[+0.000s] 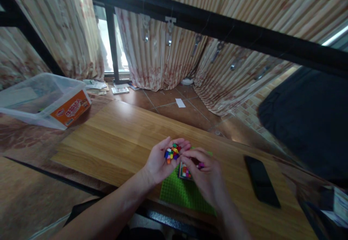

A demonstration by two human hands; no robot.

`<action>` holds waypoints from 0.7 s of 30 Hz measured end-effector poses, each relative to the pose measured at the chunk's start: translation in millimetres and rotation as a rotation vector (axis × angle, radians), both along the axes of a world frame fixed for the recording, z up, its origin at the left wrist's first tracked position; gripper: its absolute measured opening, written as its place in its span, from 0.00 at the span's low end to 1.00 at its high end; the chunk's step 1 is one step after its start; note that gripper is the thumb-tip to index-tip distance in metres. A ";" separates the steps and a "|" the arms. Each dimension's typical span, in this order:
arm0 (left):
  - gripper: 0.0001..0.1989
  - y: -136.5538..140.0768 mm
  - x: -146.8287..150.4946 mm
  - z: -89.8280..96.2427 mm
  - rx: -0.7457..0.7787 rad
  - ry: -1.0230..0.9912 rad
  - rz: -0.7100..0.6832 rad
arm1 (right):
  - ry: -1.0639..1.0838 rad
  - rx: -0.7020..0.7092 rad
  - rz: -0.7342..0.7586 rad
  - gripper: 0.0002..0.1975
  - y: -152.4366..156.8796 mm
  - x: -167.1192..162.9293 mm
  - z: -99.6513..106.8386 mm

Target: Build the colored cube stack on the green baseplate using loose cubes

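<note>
My left hand point(160, 160) is turned palm up and cupped, bearing a small heap of coloured toy bricks point(172, 153) in red, yellow, blue, white, green and orange. Close beside its fingertips, my right hand point(203, 173) has thumb and forefinger pinched together. What lies in that pinch is too small to make out. A magenta piece point(201, 165) shows by the right hand's curled fingers; whether it is held I cannot tell. Partly hidden below the hands, a small tray of coloured bricks point(185, 172) rests on a green studded baseplate point(179, 193).
The baseplate lies on a wooden table point(108, 138). A black phone point(261, 180) is on the table's right side. At the left stands a clear plastic bin point(46, 99) with an orange label. Beyond the table are a white card point(180, 102) on the tiled floor and long curtains point(152, 59).
</note>
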State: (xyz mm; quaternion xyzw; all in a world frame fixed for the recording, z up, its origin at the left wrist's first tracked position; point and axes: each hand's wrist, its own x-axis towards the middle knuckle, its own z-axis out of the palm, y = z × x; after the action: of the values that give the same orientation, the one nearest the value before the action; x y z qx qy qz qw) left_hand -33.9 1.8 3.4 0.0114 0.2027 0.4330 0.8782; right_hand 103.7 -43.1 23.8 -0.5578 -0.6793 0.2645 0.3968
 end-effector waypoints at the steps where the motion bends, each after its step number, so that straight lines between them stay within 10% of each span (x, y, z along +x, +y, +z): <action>1: 0.16 0.0 0.0 -0.1 0.016 -0.005 0.002 | -0.059 -0.006 -0.014 0.05 -1.2 -5.3 -1.5; 13: 0.18 -4.6 2.2 0.2 0.079 0.002 0.018 | -0.112 0.024 -0.093 0.07 -5.3 -24.3 -14.4; 21: 0.14 3.7 -4.1 -0.6 -0.058 0.032 0.161 | 0.116 -0.006 -0.257 0.06 7.6 49.2 -7.4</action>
State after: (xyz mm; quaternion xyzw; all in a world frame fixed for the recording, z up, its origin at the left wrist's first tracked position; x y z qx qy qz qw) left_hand -38.0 5.5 2.8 -0.0233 0.2294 0.4960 0.8371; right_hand 152.8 -35.5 16.4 -0.6251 -0.5773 0.2453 0.4646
